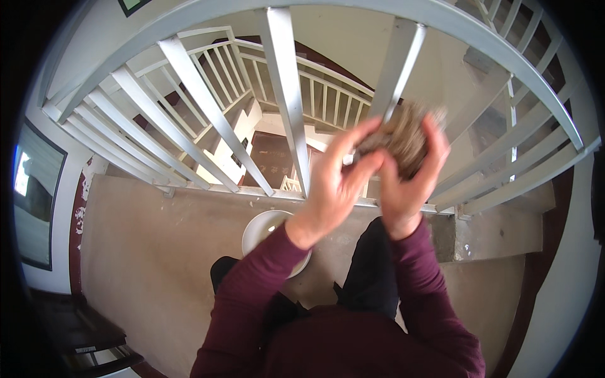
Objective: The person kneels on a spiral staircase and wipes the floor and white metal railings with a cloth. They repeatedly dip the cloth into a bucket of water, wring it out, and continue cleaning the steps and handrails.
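A crumpled brown-grey cloth, blurred by motion, is gripped between both my hands in front of the railing. My left hand holds its left side, with the fingers curled around it. On the other side, my right hand has its fingers wrapped over the cloth's right edge, and the two thumbs meet in the middle. Behind the cloth stands a metal baluster of the silver-painted stair railing. On the floor below my left forearm sits a white basin, partly hidden by the sleeve; its contents are unclear.
Beyond the balusters the stairwell drops to lower flights with a cream railing. Concrete steps lie to the right. A dark-framed glass panel hangs on the left wall. Dark furniture stands at the lower left.
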`<state>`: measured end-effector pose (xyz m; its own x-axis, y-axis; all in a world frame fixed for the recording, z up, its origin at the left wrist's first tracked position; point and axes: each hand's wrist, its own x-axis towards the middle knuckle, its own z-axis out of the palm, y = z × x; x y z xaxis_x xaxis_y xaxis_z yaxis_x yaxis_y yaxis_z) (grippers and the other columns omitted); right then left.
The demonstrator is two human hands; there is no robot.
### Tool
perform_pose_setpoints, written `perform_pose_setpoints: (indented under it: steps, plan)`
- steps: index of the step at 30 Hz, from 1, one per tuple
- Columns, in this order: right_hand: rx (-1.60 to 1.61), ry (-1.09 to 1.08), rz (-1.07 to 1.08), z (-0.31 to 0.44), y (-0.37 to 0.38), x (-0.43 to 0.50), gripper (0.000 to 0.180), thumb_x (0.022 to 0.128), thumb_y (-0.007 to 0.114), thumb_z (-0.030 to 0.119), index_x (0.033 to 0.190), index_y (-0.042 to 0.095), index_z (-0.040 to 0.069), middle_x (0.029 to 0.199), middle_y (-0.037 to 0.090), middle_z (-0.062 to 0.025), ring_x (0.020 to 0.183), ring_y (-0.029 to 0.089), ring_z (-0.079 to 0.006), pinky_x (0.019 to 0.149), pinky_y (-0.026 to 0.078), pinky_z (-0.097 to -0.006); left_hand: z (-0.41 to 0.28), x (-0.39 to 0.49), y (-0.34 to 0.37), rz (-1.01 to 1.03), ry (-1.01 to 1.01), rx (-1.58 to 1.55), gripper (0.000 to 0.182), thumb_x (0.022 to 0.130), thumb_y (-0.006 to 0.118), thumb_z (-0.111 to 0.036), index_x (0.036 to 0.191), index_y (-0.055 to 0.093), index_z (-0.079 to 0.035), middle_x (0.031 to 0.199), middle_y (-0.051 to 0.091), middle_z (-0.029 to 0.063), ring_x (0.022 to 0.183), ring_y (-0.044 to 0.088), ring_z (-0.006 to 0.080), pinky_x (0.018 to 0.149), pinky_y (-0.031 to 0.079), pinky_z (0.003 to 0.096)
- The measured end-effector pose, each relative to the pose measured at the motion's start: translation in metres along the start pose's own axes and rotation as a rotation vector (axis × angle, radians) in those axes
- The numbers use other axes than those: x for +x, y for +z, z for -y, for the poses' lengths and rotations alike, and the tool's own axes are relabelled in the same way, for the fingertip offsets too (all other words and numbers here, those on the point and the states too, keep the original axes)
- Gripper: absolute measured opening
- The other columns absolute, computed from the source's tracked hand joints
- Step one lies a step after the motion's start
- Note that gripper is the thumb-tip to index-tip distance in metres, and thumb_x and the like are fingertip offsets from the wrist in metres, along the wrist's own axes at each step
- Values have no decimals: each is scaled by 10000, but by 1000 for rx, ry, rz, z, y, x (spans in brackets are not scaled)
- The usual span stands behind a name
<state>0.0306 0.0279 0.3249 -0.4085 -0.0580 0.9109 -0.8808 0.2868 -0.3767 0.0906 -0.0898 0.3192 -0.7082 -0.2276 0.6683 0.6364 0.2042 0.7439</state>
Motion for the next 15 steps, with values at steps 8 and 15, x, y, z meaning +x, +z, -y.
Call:
perform_pose_setpoints:
  steps: [8,15]
  plan:
    - [129,123,8,9,14,90,644,807,796,275,1263,465,-37,1068,614,-202,974,639,-295,851,523,-372,-18,109,6,-300,168,45,250,938,536,68,1137,661,-18,1037,678,69,893,647,117,770,535,254]
    - [59,305,126,-33,33,-37,624,786,766,140,1268,418,-49,1119,563,-223,984,606,-346,858,502,-404,63,12,5,-250,-215,48,327,893,441,113,1085,681,2,975,702,77,802,646,109,698,521,245]
